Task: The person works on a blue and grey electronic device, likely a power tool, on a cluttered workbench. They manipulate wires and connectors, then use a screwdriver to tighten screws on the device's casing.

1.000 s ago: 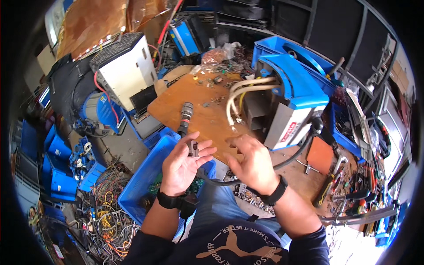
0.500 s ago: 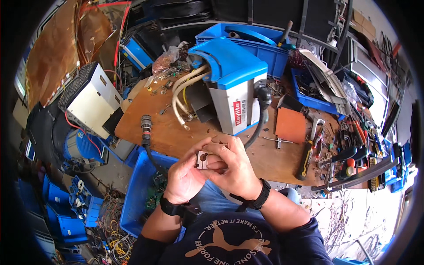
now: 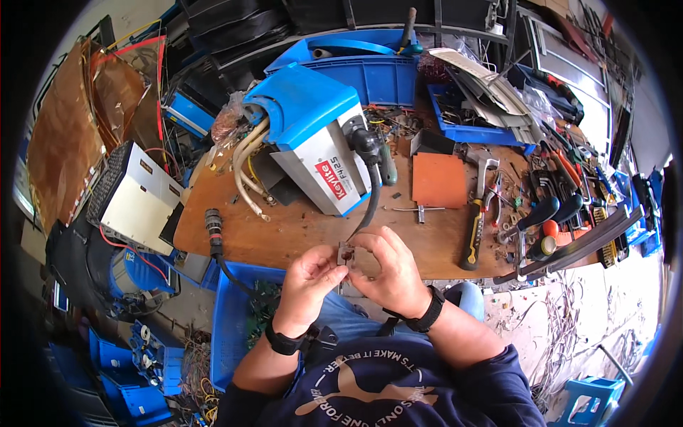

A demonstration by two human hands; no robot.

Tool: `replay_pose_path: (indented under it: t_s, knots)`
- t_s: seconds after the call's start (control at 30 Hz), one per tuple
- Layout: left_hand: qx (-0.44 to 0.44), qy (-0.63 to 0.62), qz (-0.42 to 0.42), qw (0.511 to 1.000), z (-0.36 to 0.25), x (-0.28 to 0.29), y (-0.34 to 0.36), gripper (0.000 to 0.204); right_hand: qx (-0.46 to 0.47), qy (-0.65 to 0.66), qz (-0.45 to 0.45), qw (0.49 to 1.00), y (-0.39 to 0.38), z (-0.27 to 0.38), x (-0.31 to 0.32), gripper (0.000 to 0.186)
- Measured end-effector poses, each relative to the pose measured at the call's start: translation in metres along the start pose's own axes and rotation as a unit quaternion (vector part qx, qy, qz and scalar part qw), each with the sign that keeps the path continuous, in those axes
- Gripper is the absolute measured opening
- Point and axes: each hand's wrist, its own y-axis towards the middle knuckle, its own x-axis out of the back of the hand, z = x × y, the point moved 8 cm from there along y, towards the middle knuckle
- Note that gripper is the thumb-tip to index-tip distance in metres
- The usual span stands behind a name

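At the near edge of the workbench, my left hand [image 3: 311, 283] and my right hand [image 3: 383, 270] both grip a small metal clamp block [image 3: 345, 255] with a hole through it, fingers and thumbs closed around it. Just beyond them stands a blue-and-silver machine housing [image 3: 309, 114] with pale hoses [image 3: 245, 185] hanging from its left side and a black cable [image 3: 372, 203] running down from its right side behind my hands. Left of my hands, a cylindrical connector [image 3: 212, 231] on a black cable rests at the bench edge.
The wooden bench [image 3: 299, 242] holds an orange sheet [image 3: 437, 178], a hammer [image 3: 473, 235], pliers, drivers and other tools at the right. Blue crates [image 3: 377, 85] stand behind; a blue bin [image 3: 224, 313] sits below at the left. A white cabinet [image 3: 131, 206] is at far left.
My hands came together around the metal block, which was lying in my open left hand, and its orientation has since changed. The view has shifted, bringing more of the bench's right side in.
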Motion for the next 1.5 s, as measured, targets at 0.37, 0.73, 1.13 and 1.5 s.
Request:
replay_pose_path:
  t_s: [0.37, 0.73, 1.13, 1.5]
  knots:
    - [0.017, -0.078, 0.086, 0.993, 0.009, -0.018, 0.008, 0.024, -0.171, 0.117, 0.062, 0.976, -0.057, -0.059, 0.017, 0.044]
    - [0.005, -0.085, 0.092, 0.992, 0.014, -0.025, 0.014, 0.033, -0.223, 0.146, 0.046, 0.963, -0.068, -0.07, 0.026, 0.031]
    - [0.114, -0.182, 0.034, 0.976, 0.032, -0.019, 0.013, 0.027, -0.288, 0.152, 0.029, 0.945, -0.086, -0.084, 0.027, 0.024]
    - [0.148, -0.036, -0.008, 0.988, 0.051, -0.022, 0.006, 0.015, -0.143, 0.047, 0.072, 0.986, -0.053, -0.035, 0.025, 0.055]
